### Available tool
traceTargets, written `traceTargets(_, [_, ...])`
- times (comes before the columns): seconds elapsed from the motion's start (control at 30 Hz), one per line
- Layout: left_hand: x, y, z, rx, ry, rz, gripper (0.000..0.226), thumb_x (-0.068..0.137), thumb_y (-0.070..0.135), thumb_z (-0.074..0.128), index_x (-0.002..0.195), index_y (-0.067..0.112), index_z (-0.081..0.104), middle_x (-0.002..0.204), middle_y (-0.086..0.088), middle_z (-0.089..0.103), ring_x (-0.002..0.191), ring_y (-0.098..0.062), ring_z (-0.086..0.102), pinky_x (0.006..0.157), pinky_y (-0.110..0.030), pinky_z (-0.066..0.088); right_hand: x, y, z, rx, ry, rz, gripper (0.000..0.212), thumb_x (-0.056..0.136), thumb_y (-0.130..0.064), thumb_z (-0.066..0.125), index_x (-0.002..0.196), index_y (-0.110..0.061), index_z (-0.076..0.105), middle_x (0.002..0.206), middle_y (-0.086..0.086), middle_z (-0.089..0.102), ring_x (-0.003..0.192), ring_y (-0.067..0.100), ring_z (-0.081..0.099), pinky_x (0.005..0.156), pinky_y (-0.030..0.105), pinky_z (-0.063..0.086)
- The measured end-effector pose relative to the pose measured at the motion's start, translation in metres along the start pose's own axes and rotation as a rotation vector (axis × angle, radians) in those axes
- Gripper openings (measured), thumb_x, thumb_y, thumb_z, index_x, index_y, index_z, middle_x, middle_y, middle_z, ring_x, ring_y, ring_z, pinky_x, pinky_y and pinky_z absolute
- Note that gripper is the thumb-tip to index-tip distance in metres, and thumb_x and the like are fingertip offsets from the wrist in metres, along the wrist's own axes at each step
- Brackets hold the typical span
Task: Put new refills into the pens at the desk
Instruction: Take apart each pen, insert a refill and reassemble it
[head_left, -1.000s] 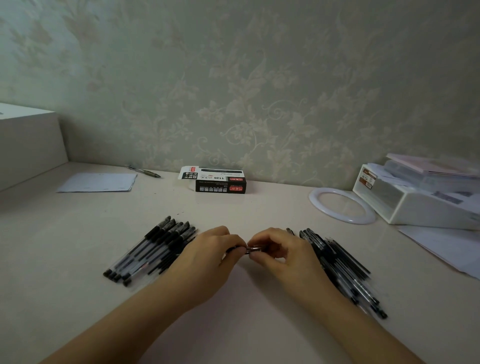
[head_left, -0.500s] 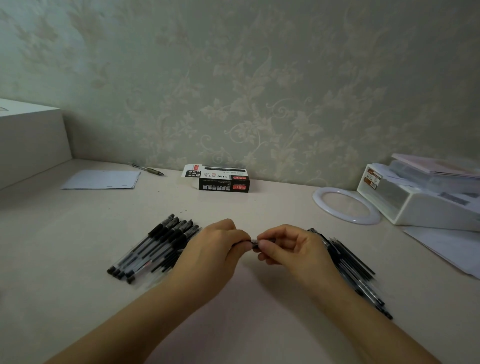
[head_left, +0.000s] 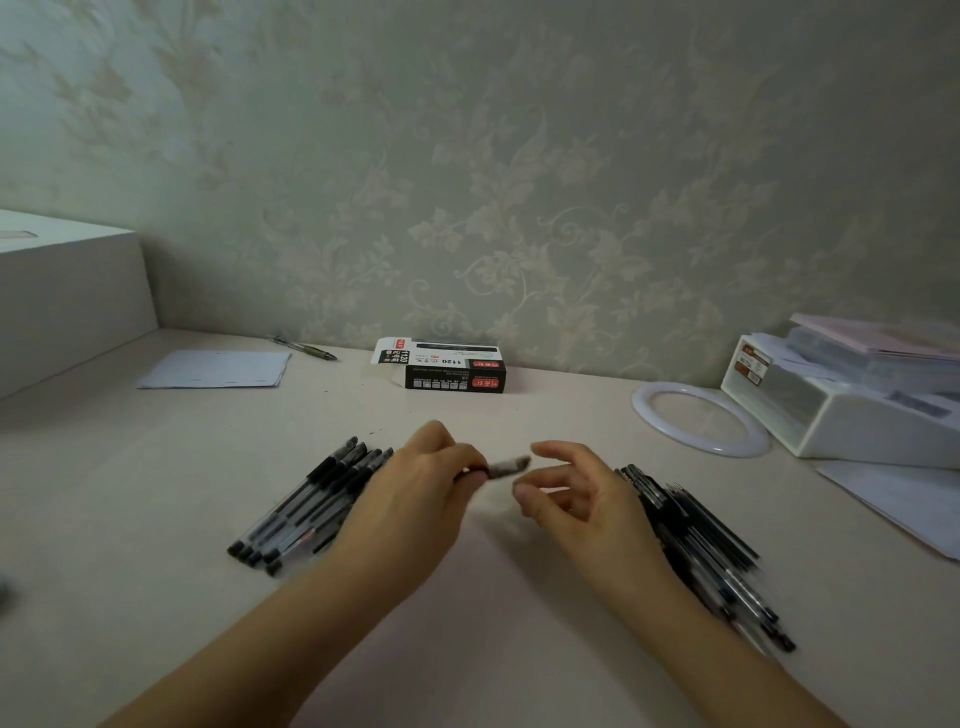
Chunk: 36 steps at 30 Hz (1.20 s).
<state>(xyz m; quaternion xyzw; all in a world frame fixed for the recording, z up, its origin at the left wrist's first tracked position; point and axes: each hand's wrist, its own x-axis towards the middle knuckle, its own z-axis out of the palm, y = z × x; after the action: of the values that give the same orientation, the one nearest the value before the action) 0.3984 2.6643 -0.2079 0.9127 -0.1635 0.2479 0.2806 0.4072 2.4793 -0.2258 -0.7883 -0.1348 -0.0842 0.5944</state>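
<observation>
Left hand (head_left: 415, 499): centre of the frame, clenched round one dark pen (head_left: 506, 466); only the blurred tip end pokes out to the right of the fingers.
Right hand (head_left: 582, 499): just right of that tip, fingers loosely curled and apart, grasping nothing, not touching the pen.
Left pile: a neat fan of black-capped clear pens (head_left: 306, 504) on the pale counter (head_left: 156, 467), left of centre.
Right pile: a darker, looser heap of pens and thin sticks (head_left: 701, 540), right of centre; which are refills, too blurred to tell.
Pen box (head_left: 447, 364): black-and-white carton lying by the wall, upper centre.
Progress: somewhere mid-batch, I'd judge; one pen in hand, both piles well stocked.
Left to do: which pile is finished, cannot tell; many pens likely remain.
</observation>
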Motion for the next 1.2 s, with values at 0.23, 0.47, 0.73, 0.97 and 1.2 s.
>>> traceTargets(0.23, [0.011, -0.061, -0.034, 0.249, 0.108, -0.537, 0.022, 0.096, 0.019, 0.046, 0.115, 0.018, 0.057, 0.102, -0.008, 0.053, 0.088, -0.03, 0.056, 0.075, -0.042, 0.05, -0.001, 0.004, -0.01, -0.21, 0.142, -0.06, 0.02, 0.089, -0.021, 0.069, 0.101, -0.037, 0.063, 0.088, -0.022, 0.066, 0.077, 0.002, 0.063, 0.068, 0.012, 0.049])
traceTargets(0.47, [0.006, -0.077, -0.032, 0.322, -0.032, -0.657, 0.023, 0.096, 0.016, 0.042, 0.112, 0.014, 0.059, 0.104, -0.012, 0.054, 0.094, -0.033, 0.055, 0.082, -0.043, 0.049, -0.002, 0.005, -0.011, -0.334, 0.16, -0.11, 0.013, 0.088, -0.017, 0.069, 0.094, -0.028, 0.069, 0.077, -0.019, 0.067, 0.074, -0.001, 0.061, 0.064, 0.008, 0.046])
traceTargets(0.73, [0.008, -0.068, -0.029, 0.463, -0.111, -0.699, 0.027, 0.097, 0.017, 0.038, 0.113, 0.014, 0.059, 0.11, -0.011, 0.049, 0.105, -0.033, 0.049, 0.08, -0.038, 0.041, 0.002, 0.002, -0.039, -0.684, 0.305, -0.07, 0.01, 0.087, -0.025, 0.068, 0.083, -0.023, 0.06, 0.078, -0.01, 0.058, 0.066, 0.006, 0.056, 0.059, 0.022, 0.046])
traceTargets(0.97, [0.009, -0.049, -0.029, 0.518, -0.047, -0.623, 0.029, 0.099, 0.032, 0.04, 0.121, 0.018, 0.051, 0.118, -0.008, 0.047, 0.113, -0.029, 0.043, 0.086, -0.041, 0.04, -0.003, 0.0, -0.044, -1.051, 0.152, 0.11, 0.025, 0.088, -0.042, 0.062, 0.09, -0.02, 0.053, 0.092, -0.005, 0.05, 0.084, 0.015, 0.055, 0.074, 0.033, 0.049])
traceTargets(1.2, [-0.005, 0.003, -0.001, 0.134, 0.087, -0.106, 0.019, 0.091, 0.037, 0.056, 0.104, 0.026, 0.064, 0.096, 0.009, 0.057, 0.085, -0.01, 0.053, 0.073, -0.024, 0.043, -0.001, -0.001, -0.034, -1.124, 0.107, 0.066, 0.018, 0.094, -0.039, 0.053, 0.087, -0.023, 0.057, 0.092, -0.007, 0.049, 0.086, 0.014, 0.057, 0.07, 0.028, 0.046])
